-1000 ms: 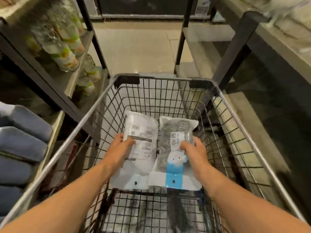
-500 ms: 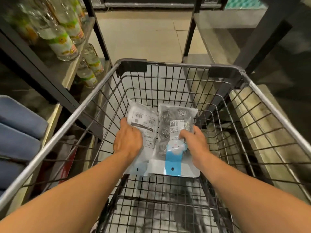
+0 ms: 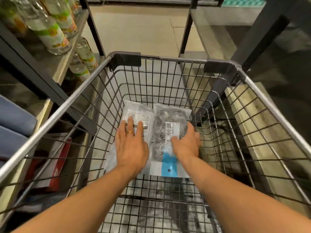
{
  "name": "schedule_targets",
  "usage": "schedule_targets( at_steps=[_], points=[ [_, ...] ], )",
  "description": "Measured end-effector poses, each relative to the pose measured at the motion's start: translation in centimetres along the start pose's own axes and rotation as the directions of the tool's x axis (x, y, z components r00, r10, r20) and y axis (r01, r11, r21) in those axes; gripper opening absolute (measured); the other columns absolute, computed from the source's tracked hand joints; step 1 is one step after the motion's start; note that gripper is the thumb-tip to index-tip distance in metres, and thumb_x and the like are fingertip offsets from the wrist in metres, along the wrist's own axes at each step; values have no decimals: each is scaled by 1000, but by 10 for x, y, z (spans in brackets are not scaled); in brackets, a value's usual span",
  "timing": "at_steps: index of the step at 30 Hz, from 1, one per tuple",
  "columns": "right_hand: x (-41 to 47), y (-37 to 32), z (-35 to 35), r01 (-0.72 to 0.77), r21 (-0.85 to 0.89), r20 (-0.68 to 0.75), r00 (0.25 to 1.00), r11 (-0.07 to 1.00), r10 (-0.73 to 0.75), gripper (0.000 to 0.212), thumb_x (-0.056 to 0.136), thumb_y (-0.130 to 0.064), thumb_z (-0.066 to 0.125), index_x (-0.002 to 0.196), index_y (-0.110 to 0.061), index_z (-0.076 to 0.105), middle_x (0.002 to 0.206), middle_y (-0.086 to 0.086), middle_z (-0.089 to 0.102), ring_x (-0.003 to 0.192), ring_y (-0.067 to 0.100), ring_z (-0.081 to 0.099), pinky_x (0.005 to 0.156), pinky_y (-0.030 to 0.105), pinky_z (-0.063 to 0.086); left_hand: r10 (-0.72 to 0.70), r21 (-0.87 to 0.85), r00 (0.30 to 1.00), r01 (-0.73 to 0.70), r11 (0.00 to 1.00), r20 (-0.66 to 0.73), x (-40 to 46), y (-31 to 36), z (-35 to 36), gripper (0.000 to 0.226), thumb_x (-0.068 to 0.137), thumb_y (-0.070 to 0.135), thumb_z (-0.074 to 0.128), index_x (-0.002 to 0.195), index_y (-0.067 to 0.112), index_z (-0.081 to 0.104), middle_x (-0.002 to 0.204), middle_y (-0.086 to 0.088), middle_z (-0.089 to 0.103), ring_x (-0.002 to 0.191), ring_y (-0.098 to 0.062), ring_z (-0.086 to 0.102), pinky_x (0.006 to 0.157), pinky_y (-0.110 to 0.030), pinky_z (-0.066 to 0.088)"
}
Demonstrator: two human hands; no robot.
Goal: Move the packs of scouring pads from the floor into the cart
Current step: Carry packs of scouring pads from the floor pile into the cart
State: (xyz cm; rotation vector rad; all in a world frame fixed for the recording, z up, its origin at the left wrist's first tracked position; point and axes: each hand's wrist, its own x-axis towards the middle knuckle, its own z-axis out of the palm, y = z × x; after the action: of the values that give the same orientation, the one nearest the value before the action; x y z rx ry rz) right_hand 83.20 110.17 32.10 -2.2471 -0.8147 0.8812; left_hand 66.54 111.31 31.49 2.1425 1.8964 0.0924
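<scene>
Single head-worn view looked steeply down, close over the black wire shopping cart point(image 3: 168, 91), facing the far aisle.

— What sort of place is this?

— A shop, in an aisle between shelves. A wire shopping cart point(image 3: 168, 64) with a metal rim stands on a tiled floor point(image 3: 134, 31).

— What else points to it?

— On the left, dark-framed shelving point(image 3: 33, 64) holds rows of clear bottles with green and white labels point(image 3: 50, 32). Lower down lie blue folded goods point(image 3: 15, 118) and a red box point(image 3: 57, 165). More shelving point(image 3: 218, 22) stands on the right.
</scene>
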Motion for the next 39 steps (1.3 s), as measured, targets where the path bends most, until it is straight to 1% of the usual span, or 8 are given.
schedule_targets(
  at_steps=[4,10,20,27,30,33,37,39],
  points=[
    [-14,5,4,164,-145,2,986,976,-166,86,97,-26,71,164,-38,18,156,2,31,144,26,33,113,43,40,0,-24,994,2,1000,111,7,-16,1,69,106,39,34,167,32,3,176,-9,-9,162,-31,-11,132,-51,5],
    [-23,0,-7,174,-150,65,984,973,-166,75,99,-35,69,162,-37,30,172,1,17,156,31,22,125,48,29,1,-124,989,18,992,151,1,-12,-33,84,102,47,49,166,35,-4,176,-5,-9,162,-29,-6,132,-50,5],
    [-143,-73,-82,248,-28,177,955,968,-240,57,98,-43,66,152,-32,50,170,-1,27,158,23,23,128,40,26,23,-293,984,31,956,179,-89,4,-156,93,84,56,56,164,22,24,166,-8,38,152,-30,32,126,-49,28],
    [-325,-142,-207,273,72,261,923,959,-283,32,98,-36,69,129,-28,70,142,-6,60,129,15,57,104,28,44,20,-760,946,247,601,323,-236,20,-327,60,92,38,70,147,24,52,137,-1,65,121,-20,63,104,-39,48],
    [-404,-137,-258,259,170,321,897,951,-302,25,99,-35,70,123,-30,72,124,-16,70,106,2,66,93,21,50,25,-807,949,254,533,315,-313,11,-374,35,101,19,64,136,17,61,127,1,70,109,-9,63,96,-22,49],
    [-468,-119,-288,220,236,300,910,946,-287,31,99,-24,71,128,-32,66,113,-26,64,94,-13,64,82,2,47,-26,-814,963,241,529,268,-379,-1,-385,26,95,35,67,121,37,68,118,12,74,108,-5,67,94,-22,53],
    [-526,-98,-314,141,274,320,919,951,-228,28,99,-27,69,126,-35,67,119,-25,66,98,-23,61,94,14,50,-41,-778,947,285,560,318,-450,-11,-397,26,102,17,64,113,40,68,118,14,74,107,11,66,106,-30,52],
    [-539,-93,-320,93,287,371,907,954,-200,29,98,-32,69,126,-39,68,120,-23,70,107,-14,65,103,28,53,-71,-771,952,283,570,297,-476,-17,-415,24,103,20,63,117,39,69,116,20,75,111,10,65,105,-30,52]
  ],
)
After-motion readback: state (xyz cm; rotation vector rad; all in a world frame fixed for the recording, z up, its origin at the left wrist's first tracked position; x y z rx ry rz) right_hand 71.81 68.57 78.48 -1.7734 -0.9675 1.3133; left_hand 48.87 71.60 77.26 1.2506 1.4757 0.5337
